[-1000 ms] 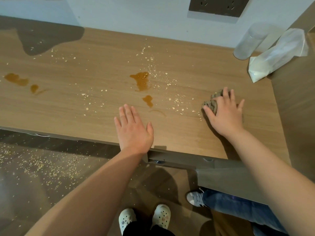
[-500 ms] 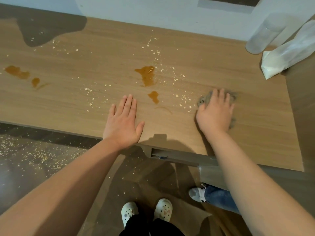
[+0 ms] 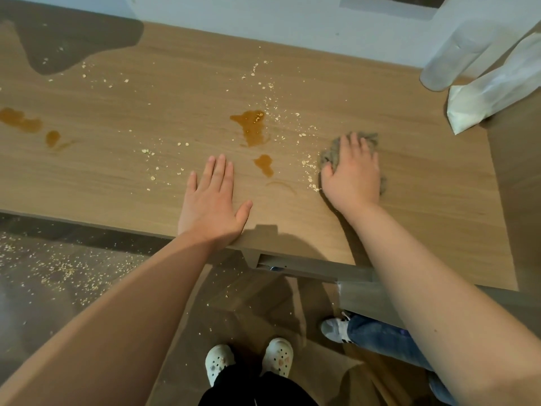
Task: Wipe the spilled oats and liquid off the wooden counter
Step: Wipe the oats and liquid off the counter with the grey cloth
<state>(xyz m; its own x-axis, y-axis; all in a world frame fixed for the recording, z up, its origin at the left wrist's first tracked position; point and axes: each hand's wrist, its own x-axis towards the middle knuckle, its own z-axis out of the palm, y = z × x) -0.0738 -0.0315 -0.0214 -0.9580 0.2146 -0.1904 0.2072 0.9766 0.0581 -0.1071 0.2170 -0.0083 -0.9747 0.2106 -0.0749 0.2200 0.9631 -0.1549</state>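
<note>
Left hand (image 3: 212, 200): flat, empty, on surface (image 3: 424, 186). Right hand (image 3: 352, 174): spread, pressing grey cloth (image 3: 329, 155). Liquid (image 3: 250, 126), oats (image 3: 312, 186): ten o'clock of cloth. Risk: a stroke toward the six o'clock edge likely flicks oats onto floor (image 3: 58, 273).

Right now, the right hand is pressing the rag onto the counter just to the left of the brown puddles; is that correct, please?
Not quite. The head view shows the right hand pressing the rag onto the counter just to the right of the brown puddles, not to their left.
</note>
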